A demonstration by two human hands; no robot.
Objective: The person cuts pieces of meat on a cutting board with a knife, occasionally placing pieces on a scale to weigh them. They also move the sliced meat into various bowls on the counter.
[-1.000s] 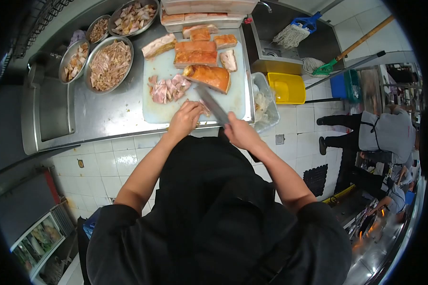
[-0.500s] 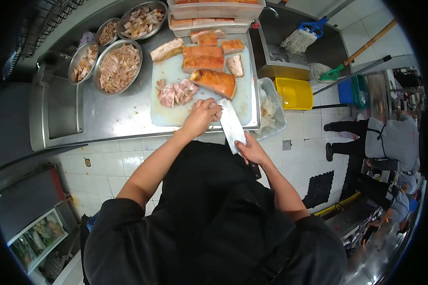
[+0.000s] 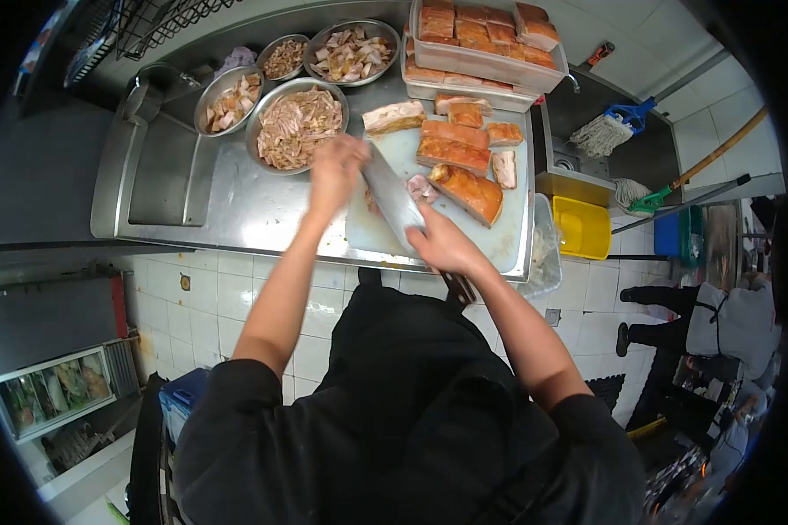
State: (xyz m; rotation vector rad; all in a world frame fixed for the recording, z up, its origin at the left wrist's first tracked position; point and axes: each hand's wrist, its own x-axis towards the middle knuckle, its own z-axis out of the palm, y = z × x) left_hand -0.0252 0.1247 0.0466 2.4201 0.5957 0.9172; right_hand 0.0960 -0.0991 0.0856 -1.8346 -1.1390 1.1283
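Observation:
My right hand [image 3: 444, 241] is wrapped round a broad cleaver [image 3: 392, 194], whose blade slants up to the left over the white cutting board [image 3: 502, 241]. My left hand [image 3: 338, 166] is at the blade's far end, beside the large bowl of sliced meat [image 3: 299, 127]. Its fingers are blurred, and whether they hold anything is unclear. Sliced pink meat [image 3: 421, 188] shows on the board, partly behind the blade. Right of it lies a big orange-brown meat block [image 3: 469, 194], with more blocks [image 3: 454, 146] and a pale-sided strip [image 3: 394, 116] behind.
Smaller bowls [image 3: 228, 102] of cut meat stand at the back left. Stacked plastic tubs [image 3: 490, 59] hold meat blocks. A sink basin [image 3: 168, 179] is at the left, a yellow bin [image 3: 582, 227] and mops [image 3: 603, 136] at the right. Other people [image 3: 725, 328] stand far right.
The view has shifted, so the counter appears lower and further right. My left hand has moved from the board toward the large bowl. The cleaver now lies over the board, tilted left, where sliced meat was.

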